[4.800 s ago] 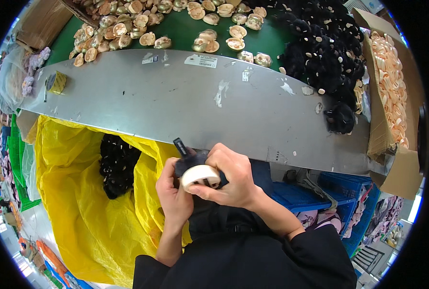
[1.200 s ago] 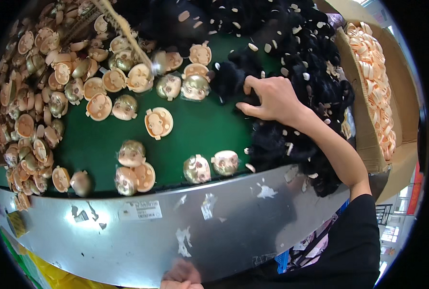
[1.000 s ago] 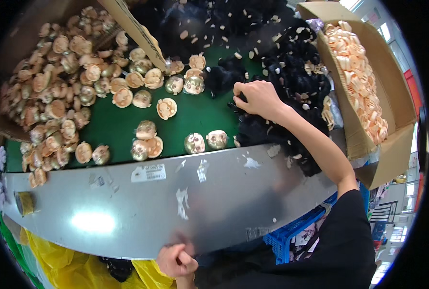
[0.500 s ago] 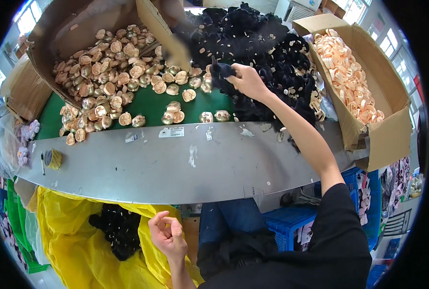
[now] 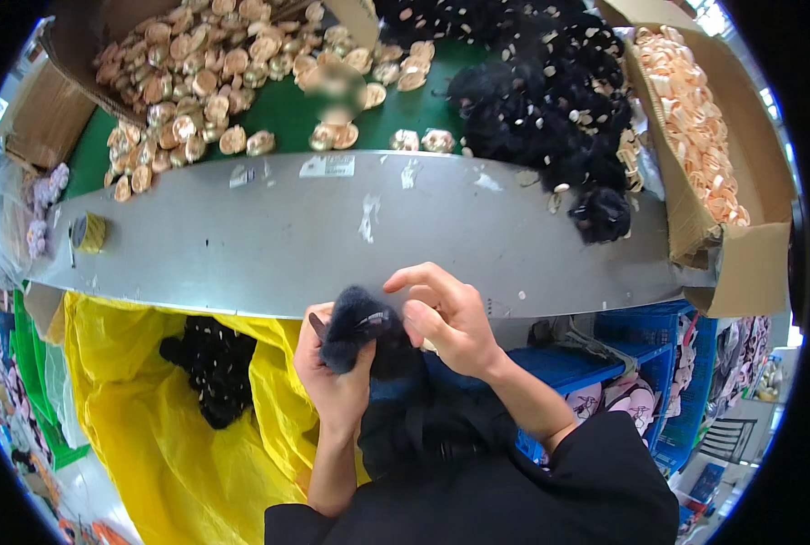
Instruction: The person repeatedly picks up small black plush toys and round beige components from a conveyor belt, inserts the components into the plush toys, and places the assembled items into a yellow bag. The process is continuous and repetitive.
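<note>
- Black fuzzy piece (image 5: 361,329) — held in front of the person's body, just off the near edge of the grey bench (image 5: 332,241), between both hands.
- Left hand (image 5: 334,377) is curled around the piece from below, fingers closed on its lower side, so the piece rests in its grip.
- Right hand (image 5: 448,320) comes in from the right; thumb and fingertips pinch the upper right part of the piece, while the index finger arches loosely above it.
- Heap of black fuzzy pieces (image 5: 536,100) dotted with small pale discs lies at the far right of the bench, partly on the green mat (image 5: 287,104); one black clump (image 5: 600,213) sits apart from it, near the right end of the grey strip.
- Tan round pieces (image 5: 205,82) are spread over the far left of the mat, some spilling from a cardboard box (image 5: 69,41) at the far left corner.
- Another cardboard box (image 5: 714,195) of pale rings stands at the right end of the bench.
- Small yellow roll (image 5: 89,232) sits near the left end of the grey strip.
- Yellow bag (image 5: 150,427) hangs open below the near edge on the left — more black pieces (image 5: 209,363) lie inside it.
- Blue crates (image 5: 641,350) stand under the bench on the right.
</note>
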### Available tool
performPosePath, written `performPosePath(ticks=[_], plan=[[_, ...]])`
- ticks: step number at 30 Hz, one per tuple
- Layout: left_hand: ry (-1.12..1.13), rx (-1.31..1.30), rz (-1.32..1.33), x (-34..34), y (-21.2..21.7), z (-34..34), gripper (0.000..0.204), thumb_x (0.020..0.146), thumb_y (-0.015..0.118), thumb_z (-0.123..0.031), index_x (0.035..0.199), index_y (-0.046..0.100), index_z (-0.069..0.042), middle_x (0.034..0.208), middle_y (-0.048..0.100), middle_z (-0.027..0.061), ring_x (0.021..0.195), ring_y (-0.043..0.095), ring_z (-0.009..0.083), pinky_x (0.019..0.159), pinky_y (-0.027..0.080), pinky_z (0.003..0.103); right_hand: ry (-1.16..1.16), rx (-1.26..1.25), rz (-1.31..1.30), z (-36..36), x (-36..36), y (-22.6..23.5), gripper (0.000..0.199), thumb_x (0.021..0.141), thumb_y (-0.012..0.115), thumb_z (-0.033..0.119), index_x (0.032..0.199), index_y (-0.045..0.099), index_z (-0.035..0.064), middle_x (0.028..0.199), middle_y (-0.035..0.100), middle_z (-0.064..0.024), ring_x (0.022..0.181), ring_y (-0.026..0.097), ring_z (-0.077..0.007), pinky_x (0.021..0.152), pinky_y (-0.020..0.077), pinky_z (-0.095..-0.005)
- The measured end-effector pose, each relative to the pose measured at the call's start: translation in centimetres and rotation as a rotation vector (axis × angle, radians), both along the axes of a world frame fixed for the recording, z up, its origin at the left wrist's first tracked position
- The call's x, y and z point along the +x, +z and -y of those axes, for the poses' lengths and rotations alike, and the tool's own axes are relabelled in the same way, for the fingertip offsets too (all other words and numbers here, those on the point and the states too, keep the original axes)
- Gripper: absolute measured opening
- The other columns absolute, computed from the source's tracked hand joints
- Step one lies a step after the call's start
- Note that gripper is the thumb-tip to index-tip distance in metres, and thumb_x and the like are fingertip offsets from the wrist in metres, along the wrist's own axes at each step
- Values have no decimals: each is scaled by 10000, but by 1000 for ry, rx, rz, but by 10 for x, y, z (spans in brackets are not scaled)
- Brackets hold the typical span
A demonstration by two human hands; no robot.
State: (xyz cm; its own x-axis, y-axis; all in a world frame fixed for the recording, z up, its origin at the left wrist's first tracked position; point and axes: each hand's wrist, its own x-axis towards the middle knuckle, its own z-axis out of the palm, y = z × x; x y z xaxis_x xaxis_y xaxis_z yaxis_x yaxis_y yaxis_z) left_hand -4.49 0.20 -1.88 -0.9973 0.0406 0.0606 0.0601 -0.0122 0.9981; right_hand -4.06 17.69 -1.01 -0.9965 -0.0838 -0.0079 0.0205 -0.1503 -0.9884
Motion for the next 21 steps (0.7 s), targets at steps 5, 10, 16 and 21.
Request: performPosePath(ticks=[5,10,16,21], plan=[[20,-14,-25,10,0,5,232,797,742,75,977,621,-9,1002,656,35,891,586,96,814,470,232,-51,294,-165,23,7,-9,231,871,707,65,1074,636,-18,676,598,-53,550,546,-62,534,434,-224],[-2,417,308,18,2,12,313,778,772,42,1016,586,-44,1021,648,26,950,599,111,873,473,255,130,128,34,10,7,-8,119,896,670,55,974,640,-29,682,597,-43,578,541,-52,539,451,-235],[-46,821,537,24,11,10,426,765,805,-57,1119,568,-52,1065,623,37,984,618,158,922,488,284,124,11,92,17,6,5,120,920,644,80,969,652,-29,682,593,-27,571,494,-44,524,423,-234],[105,411,333,25,-12,18,339,787,684,38,1089,559,-53,1031,603,33,955,582,100,856,458,226,133,54,4,32,9,0,106,902,661,60,966,663,-24,661,521,22,559,454,-36,513,390,-208]])
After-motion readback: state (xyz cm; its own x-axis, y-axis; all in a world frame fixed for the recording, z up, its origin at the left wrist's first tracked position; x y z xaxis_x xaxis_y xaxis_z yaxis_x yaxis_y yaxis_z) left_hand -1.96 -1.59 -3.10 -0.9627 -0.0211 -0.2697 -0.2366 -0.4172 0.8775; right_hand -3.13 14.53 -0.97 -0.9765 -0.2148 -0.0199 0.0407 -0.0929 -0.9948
